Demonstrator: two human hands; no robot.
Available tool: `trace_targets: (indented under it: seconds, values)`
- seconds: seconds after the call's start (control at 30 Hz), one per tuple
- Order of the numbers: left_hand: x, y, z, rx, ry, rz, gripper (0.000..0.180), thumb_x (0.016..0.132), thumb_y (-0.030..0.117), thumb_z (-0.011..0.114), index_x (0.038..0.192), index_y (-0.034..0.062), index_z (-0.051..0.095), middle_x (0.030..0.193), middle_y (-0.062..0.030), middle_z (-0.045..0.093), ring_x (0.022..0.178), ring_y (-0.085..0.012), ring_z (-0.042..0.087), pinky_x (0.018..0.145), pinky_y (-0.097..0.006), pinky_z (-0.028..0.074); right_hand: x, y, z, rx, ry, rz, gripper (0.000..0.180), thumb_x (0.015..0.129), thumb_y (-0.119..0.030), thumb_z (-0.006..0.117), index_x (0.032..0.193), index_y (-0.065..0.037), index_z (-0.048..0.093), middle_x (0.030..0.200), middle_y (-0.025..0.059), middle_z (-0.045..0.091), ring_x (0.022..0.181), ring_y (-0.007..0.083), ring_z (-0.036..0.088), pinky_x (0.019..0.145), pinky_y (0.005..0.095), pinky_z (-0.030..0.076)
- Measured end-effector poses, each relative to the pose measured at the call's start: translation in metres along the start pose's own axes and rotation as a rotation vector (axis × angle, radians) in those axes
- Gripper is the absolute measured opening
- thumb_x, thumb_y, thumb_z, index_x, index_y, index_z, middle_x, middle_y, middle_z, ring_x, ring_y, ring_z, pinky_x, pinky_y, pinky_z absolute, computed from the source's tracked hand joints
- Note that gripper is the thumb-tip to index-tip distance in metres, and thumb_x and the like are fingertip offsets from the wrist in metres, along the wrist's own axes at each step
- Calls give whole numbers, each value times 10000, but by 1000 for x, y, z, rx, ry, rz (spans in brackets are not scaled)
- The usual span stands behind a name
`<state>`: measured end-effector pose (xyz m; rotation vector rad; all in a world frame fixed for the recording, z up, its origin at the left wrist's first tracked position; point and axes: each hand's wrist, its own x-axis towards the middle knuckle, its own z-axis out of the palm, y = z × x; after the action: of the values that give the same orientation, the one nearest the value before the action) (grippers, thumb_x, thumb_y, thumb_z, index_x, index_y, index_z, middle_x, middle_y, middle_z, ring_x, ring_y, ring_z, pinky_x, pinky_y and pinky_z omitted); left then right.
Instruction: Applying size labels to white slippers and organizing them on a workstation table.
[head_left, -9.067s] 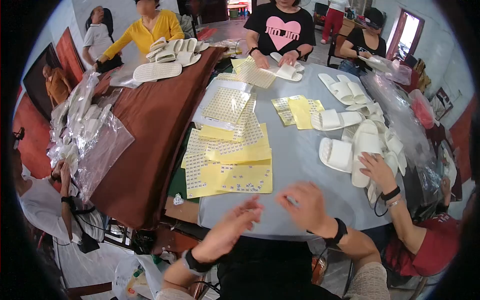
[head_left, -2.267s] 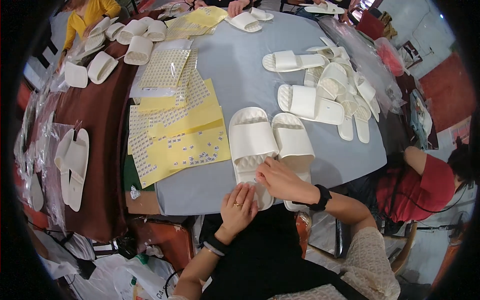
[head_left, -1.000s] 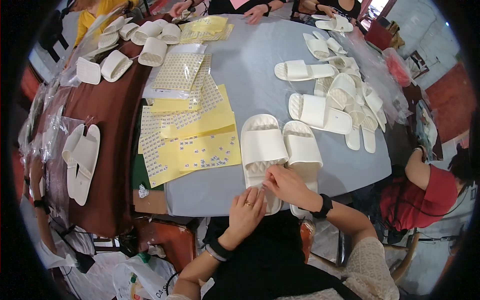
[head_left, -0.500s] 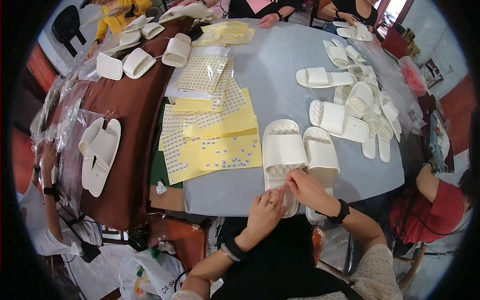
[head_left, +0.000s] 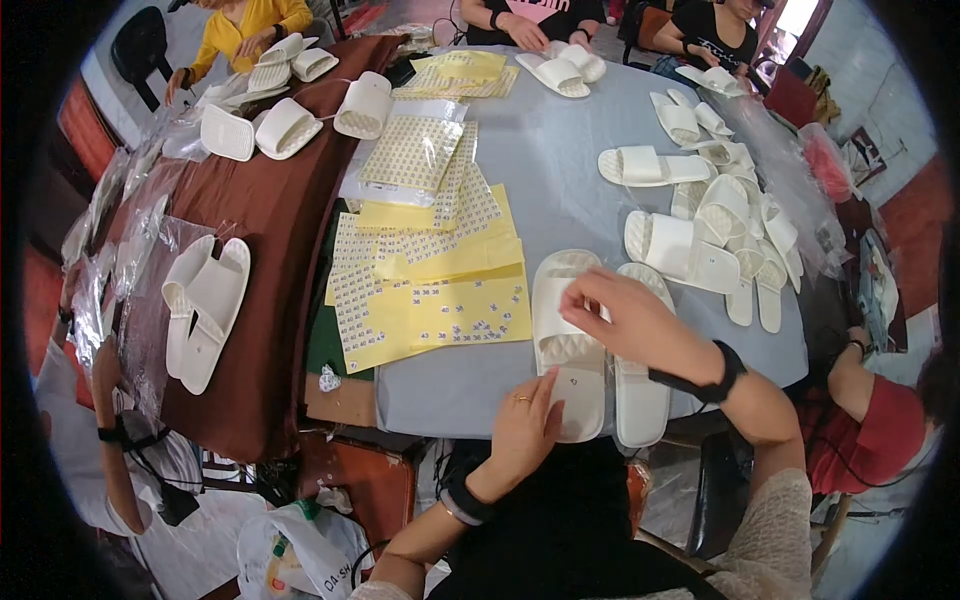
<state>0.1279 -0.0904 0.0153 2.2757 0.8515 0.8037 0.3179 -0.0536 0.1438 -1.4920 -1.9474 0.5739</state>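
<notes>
Two white slide slippers lie side by side before me, heels toward the near table edge: a left slipper [head_left: 580,405] and a right slipper [head_left: 643,410]. A small dark-marked label [head_left: 572,381] sits on the left slipper's footbed. At that slipper's left heel edge rests my left hand [head_left: 522,430], its fingers stretched out and touching the edge. My right hand [head_left: 635,325] hovers over the straps of the pair, fingers loosely bent with the thumb apart; nothing shows in it. It hides part of both straps. Left of the pair are yellow sticker sheets [head_left: 470,300] with loose small stickers.
A pile of white slippers [head_left: 725,210] spreads at the right beside clear plastic bags. More slippers [head_left: 225,135] lie on the brown-covered table [head_left: 270,230] at left, with another pair [head_left: 207,315] nearer. Several people work around the tables.
My right hand has lifted off the left slipper's footbed and moved away over the straps, uncovering the small label. My left hand has shifted slightly left. Across the table, a person now handles slippers.
</notes>
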Motion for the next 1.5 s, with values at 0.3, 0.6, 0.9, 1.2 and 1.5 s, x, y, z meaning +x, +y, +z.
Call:
trace_targets:
  seconds: [0.3,0.6,0.9,1.2,1.5]
  values:
    - [-7,-37,-33,377,320,-238,600,818,158,613,1342,7,364,1380,-197,358,1325,-384,268,1024,-515,201,81,26,59,-74,-148,118,116,810,-157,588,823,-43,606,816,95,615,766,270,597,676,371,472]
    - [-13,-59,-42,421,469,-438,732,824,219,607,1395,-36,227,1463,-227,203,1353,-434,148,1038,-522,143,111,32,89,-65,-41,89,109,819,-159,566,833,-61,613,771,106,616,722,284,599,641,366,472]
    - [-22,-69,-38,439,498,-307,515,797,175,631,1234,2,421,1278,-163,389,1291,-400,273,1004,-506,188,100,48,69,-192,-173,221,137,819,-175,568,848,-62,640,786,110,651,719,286,623,631,377,481]
    - [-23,-69,-35,521,474,-307,527,785,180,633,1240,11,428,1288,-142,396,1282,-386,291,993,-496,195,64,31,56,-225,-271,196,125,802,-161,580,840,-63,648,807,101,640,752,278,610,668,373,469]
    - [-19,-66,-39,554,381,-284,591,796,203,600,1304,-8,383,1375,-131,360,1326,-375,236,1013,-489,172,61,41,32,-256,-229,193,140,815,-186,590,874,-71,645,833,97,630,770,278,605,677,375,467]
